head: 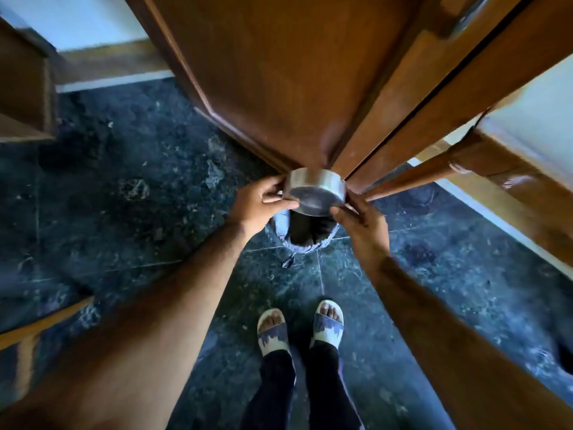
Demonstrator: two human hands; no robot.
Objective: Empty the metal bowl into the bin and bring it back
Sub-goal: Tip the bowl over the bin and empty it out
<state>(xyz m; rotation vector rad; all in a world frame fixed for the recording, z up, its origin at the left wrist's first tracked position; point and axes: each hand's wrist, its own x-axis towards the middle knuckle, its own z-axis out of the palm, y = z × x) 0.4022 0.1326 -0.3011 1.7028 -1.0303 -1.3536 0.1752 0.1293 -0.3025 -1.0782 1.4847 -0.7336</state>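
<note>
The metal bowl (314, 190) is held upside down, its flat shiny bottom facing me, directly over the bin (302, 232). The bin is small, lined with a bluish bag, and stands on the dark floor against the foot of a wooden door. My left hand (260, 201) grips the bowl's left rim. On the opposite rim, my right hand (361, 223) has hold of it. The bowl's inside and contents are hidden from me.
A brown wooden door (294, 72) and its frame (434, 103) rise right behind the bin. The floor (124, 197) is dark stone tile. Wooden furniture (24, 88) stands at the left. My feet in sandals (300, 327) are just short of the bin.
</note>
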